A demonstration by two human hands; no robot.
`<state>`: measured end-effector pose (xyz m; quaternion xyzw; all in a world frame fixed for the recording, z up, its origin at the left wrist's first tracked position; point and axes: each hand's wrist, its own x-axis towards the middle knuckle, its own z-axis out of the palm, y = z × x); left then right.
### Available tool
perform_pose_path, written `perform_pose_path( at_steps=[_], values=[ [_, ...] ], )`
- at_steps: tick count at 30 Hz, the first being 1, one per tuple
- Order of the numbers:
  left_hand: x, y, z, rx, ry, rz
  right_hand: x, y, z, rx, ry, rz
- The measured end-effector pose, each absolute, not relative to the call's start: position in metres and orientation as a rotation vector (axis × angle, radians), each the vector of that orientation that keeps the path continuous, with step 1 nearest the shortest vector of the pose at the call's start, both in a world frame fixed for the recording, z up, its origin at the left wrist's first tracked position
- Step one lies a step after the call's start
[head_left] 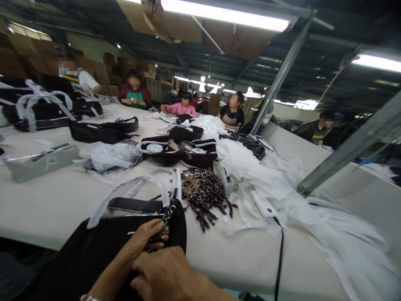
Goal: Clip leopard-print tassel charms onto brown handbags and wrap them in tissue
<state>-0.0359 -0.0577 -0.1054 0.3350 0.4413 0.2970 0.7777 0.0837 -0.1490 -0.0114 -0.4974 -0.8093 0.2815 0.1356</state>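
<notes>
A black handbag [125,234] lies in front of me at the table's near edge, its handles [145,177] wrapped in white material. My left hand [145,236] pinches a leopard-patterned charm [163,230] at the bag's upper right corner, just below a metal ring [172,209]. Closer to me, my right hand [171,271] is curled closed over the bag's front; whatever its fingers hold is hidden. Just beyond the bag is a pile of similar leopard-patterned charms [203,188] with metal rings and dark tassel ends.
White wrapping sheets [244,163] spread along the table's right side. A white power strip [263,205] trails a black cord over the near edge. More black bags [100,129], a grey tray [44,161] and plastic wrap [109,154] lie farther off. Several people sit beyond; a metal post [354,144] slants at right.
</notes>
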Motion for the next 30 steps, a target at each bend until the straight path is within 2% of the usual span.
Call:
perform_pose_path(
  at_steps=[5,8,15,19,24,30],
  values=[
    [-0.037,-0.067,-0.096,0.724,0.895,0.68,0.136,-0.144,-0.009,-1.374,-2.13,0.965],
    [-0.037,-0.07,-0.095,0.732,0.95,0.675,0.198,-0.122,-0.013,-1.497,-1.896,0.875],
    [-0.036,-0.07,-0.102,0.723,1.021,0.701,0.377,-0.056,-0.041,-1.92,-1.759,-0.588],
    [-0.032,-0.07,-0.107,0.74,1.054,0.743,0.44,-0.026,-0.063,-2.065,-1.836,-0.999],
    [-0.028,-0.067,-0.117,0.753,1.081,0.765,0.465,0.01,-0.083,-2.006,-1.964,-1.156],
    [-0.028,-0.067,-0.117,0.756,1.071,0.742,0.478,0.043,-0.076,-1.98,-1.907,-1.042]
  ],
)
